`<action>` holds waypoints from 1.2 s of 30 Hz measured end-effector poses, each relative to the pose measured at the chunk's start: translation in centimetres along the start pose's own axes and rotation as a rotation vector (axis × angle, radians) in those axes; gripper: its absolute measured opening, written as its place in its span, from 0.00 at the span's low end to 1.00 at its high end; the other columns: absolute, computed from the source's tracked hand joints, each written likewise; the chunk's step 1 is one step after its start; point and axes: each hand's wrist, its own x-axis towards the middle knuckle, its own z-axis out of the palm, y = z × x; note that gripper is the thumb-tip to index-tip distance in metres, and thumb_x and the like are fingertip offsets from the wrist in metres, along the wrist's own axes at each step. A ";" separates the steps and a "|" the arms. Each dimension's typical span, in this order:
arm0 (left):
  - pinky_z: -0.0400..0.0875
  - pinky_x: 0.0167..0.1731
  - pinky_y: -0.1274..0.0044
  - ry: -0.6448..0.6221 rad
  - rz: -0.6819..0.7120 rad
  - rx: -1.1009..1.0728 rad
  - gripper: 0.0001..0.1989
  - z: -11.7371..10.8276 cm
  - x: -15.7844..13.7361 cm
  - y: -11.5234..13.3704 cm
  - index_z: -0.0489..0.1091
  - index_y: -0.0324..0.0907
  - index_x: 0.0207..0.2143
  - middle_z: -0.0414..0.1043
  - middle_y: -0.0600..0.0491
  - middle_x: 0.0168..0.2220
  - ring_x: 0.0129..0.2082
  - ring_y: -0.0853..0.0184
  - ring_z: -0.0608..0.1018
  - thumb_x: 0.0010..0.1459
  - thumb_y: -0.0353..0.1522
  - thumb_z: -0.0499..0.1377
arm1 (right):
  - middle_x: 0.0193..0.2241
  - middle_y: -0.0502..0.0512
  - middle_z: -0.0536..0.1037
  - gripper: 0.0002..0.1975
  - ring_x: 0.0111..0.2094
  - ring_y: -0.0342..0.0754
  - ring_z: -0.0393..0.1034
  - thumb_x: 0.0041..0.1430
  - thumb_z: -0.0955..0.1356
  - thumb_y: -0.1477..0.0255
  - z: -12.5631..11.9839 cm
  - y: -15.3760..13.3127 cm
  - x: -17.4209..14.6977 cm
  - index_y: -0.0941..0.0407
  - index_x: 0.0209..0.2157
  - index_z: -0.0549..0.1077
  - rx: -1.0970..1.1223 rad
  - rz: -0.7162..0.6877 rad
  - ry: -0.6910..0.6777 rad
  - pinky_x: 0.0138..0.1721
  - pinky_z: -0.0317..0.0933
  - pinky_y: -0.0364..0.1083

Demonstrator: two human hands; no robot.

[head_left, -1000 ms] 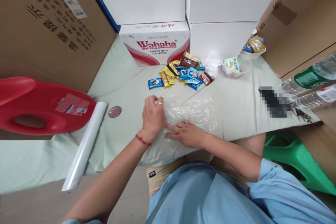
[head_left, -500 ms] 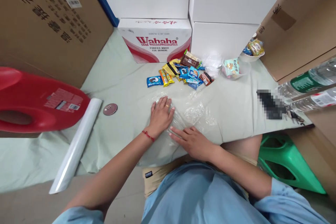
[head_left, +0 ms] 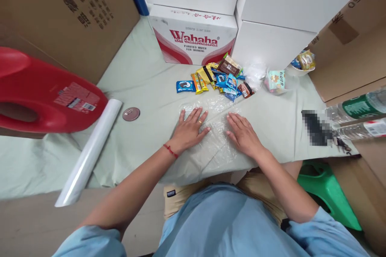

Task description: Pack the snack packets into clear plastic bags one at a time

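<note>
A clear sheet of plastic film [head_left: 211, 144] lies spread on the pale green tablecloth [head_left: 150, 116], wrinkled in places. My left hand [head_left: 191, 128] rests flat on its left part, fingers spread, with a ring on one finger and a red string at the wrist. Flat on the right part lies my right hand [head_left: 243, 134], fingers stretched out and nothing in them. Just beyond the film sits a pile of small wrapped snacks [head_left: 221, 78] in blue, yellow and brown packets.
Left are a roll of film [head_left: 90, 152], a round pin badge [head_left: 131, 114] and a red jug [head_left: 45, 92]. A Wahaha box [head_left: 196, 40] stands behind the snacks. Clear bowl [head_left: 279, 84], keys [head_left: 340, 142] and water bottles [head_left: 358, 108] are right, near a green stool [head_left: 331, 192].
My right hand has moved forward and right across the film, away from my left hand. The film now lies flatter between them. The view has shifted slightly.
</note>
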 end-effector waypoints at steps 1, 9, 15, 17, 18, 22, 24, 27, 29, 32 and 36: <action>0.35 0.74 0.46 0.009 0.003 0.006 0.36 0.0 -0.1 0.1 0.50 0.44 0.76 0.45 0.43 0.78 0.78 0.55 0.51 0.74 0.51 0.41 | 0.74 0.63 0.58 0.30 0.75 0.62 0.50 0.76 0.60 0.61 0.7 0.7 0.0 0.56 0.74 0.59 -0.051 0.055 -0.023 0.73 0.47 0.68; 0.33 0.73 0.43 0.015 -0.093 -0.051 0.36 0.1 1.1 0.4 0.51 0.41 0.76 0.46 0.44 0.78 0.78 0.55 0.51 0.75 0.49 0.37 | 0.75 0.64 0.56 0.31 0.75 0.60 0.49 0.77 0.56 0.58 1.5 4.9 -6.8 0.55 0.75 0.56 -0.114 0.257 0.007 0.73 0.46 0.67; 0.28 0.72 0.43 0.047 -0.087 -0.071 0.35 0.7 1.9 0.3 0.50 0.41 0.76 0.44 0.44 0.78 0.78 0.54 0.50 0.74 0.48 0.40 | 0.62 0.68 0.73 0.24 0.65 0.60 0.67 0.74 0.61 0.58 -1.8 5.9 -5.2 0.55 0.60 0.74 0.025 0.342 0.247 0.65 0.63 0.64; 0.27 0.72 0.43 0.058 -0.077 -0.082 0.35 1.0 1.9 0.1 0.51 0.43 0.76 0.44 0.44 0.78 0.78 0.53 0.50 0.74 0.49 0.41 | 0.54 0.66 0.78 0.20 0.57 0.59 0.74 0.72 0.62 0.59 -3.4 6.2 -1.6 0.54 0.55 0.76 0.058 0.368 0.321 0.58 0.71 0.61; 0.27 0.72 0.42 0.063 -0.072 -0.089 0.35 1.1 1.9 0.1 0.51 0.43 0.76 0.45 0.44 0.78 0.78 0.53 0.50 0.74 0.49 0.42 | 0.51 0.64 0.79 0.19 0.52 0.58 0.76 0.72 0.62 0.60 -4.2 6.4 0.6 0.53 0.53 0.77 0.076 0.363 0.327 0.53 0.73 0.58; 0.28 0.72 0.41 0.087 -0.060 -0.116 0.34 1.4 2.0 -0.2 0.52 0.45 0.76 0.47 0.44 0.77 0.77 0.50 0.52 0.74 0.47 0.43 | 0.46 0.61 0.81 0.15 0.46 0.57 0.76 0.69 0.62 0.66 -6.2 7.1 12.0 0.55 0.49 0.77 -0.023 0.292 0.284 0.49 0.72 0.55; 0.28 0.72 0.42 0.099 -0.060 -0.123 0.33 1.5 2.2 -0.3 0.53 0.45 0.75 0.48 0.44 0.77 0.77 0.51 0.53 0.74 0.46 0.43 | 0.48 0.63 0.80 0.15 0.50 0.60 0.74 0.68 0.63 0.70 -6.3 7.6 17.7 0.56 0.50 0.77 -0.132 0.292 0.238 0.55 0.68 0.57; 0.28 0.73 0.44 0.108 -0.064 -0.132 0.32 1.4 2.3 -0.4 0.53 0.46 0.75 0.49 0.45 0.77 0.77 0.53 0.55 0.74 0.45 0.44 | 0.56 0.69 0.76 0.21 0.55 0.63 0.71 0.65 0.67 0.71 -5.7 8.2 24.3 0.60 0.58 0.72 -0.254 0.394 0.169 0.57 0.65 0.58; 0.28 0.73 0.44 0.108 -0.069 -0.139 0.31 1.2 2.3 -0.4 0.55 0.46 0.75 0.50 0.45 0.77 0.76 0.53 0.55 0.74 0.45 0.44 | 0.57 0.71 0.74 0.27 0.55 0.64 0.72 0.61 0.71 0.70 -5.3 8.5 27.0 0.61 0.61 0.69 -0.293 0.499 0.085 0.56 0.66 0.58; 0.29 0.73 0.44 0.114 -0.071 -0.151 0.31 1.1 2.3 -0.3 0.56 0.46 0.74 0.51 0.45 0.76 0.76 0.52 0.56 0.74 0.44 0.45 | 0.56 0.70 0.74 0.30 0.53 0.64 0.73 0.57 0.75 0.68 -5.0 8.7 28.7 0.60 0.59 0.70 -0.329 0.596 -0.001 0.54 0.67 0.58; 0.29 0.73 0.43 0.123 -0.064 -0.165 0.31 1.2 2.2 -0.3 0.56 0.45 0.74 0.50 0.45 0.76 0.76 0.53 0.56 0.74 0.45 0.45 | 0.52 0.68 0.77 0.21 0.52 0.63 0.72 0.61 0.71 0.70 -5.8 9.6 28.4 0.58 0.56 0.74 -0.343 0.525 0.097 0.54 0.66 0.58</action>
